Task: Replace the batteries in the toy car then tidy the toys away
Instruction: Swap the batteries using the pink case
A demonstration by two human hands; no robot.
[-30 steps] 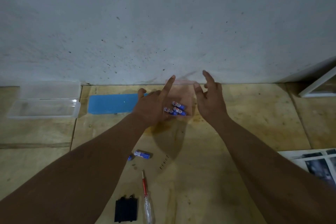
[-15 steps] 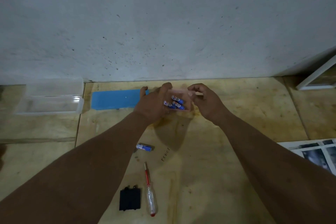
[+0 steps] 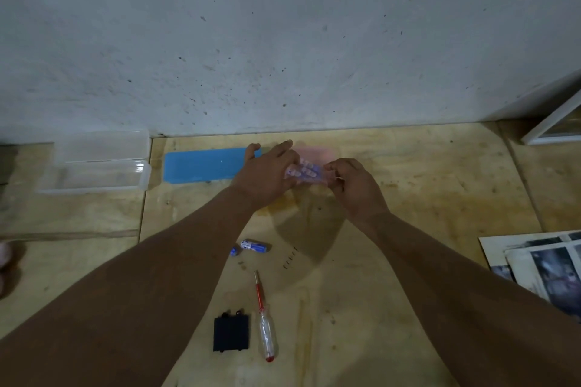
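A clear pinkish case (image 3: 314,163) of blue batteries (image 3: 304,170) is held above the worktop (image 3: 408,185) near the wall, gripped by the left hand (image 3: 267,176) and pinched by the right hand (image 3: 355,185).

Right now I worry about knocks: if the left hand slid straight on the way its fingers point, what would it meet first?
Probably the grey wall; the left hand, holding the clear pinkish battery packet, points up-right towards it, though depth is unclear.

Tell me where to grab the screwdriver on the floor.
Take the screwdriver by its clear handle, the thick end nearest the person, fingers coming from above across its width. It lies flat, thin red shaft pointing away, and the black cover sits close on its left.
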